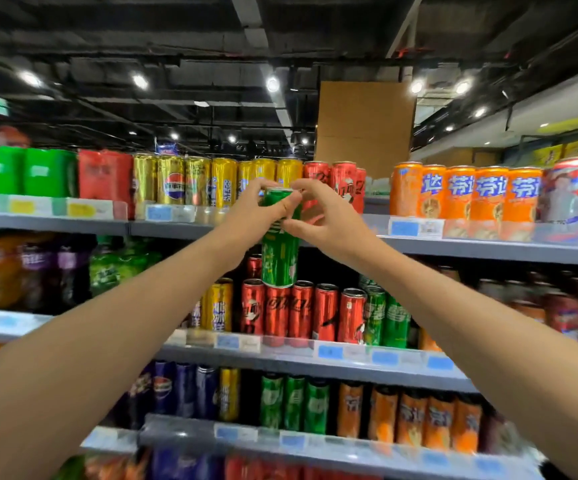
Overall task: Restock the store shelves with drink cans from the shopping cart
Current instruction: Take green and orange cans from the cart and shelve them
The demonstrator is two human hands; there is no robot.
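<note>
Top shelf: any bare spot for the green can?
One gap: between the red cans and the orange cans, below the cardboard panel. The rest of the top shelf is packed. Both left hand and right hand grip the green can.

Round ceiling spotlights (273, 84) flared white against a dark ceiling (142, 29), while the shelves (315, 362) were brightly, evenly lit with little shadow. Motion blur smeared the left and right edges; centre cans stayed fairly sharp. Wide-angle distortion bowed the shelf lines
</note>
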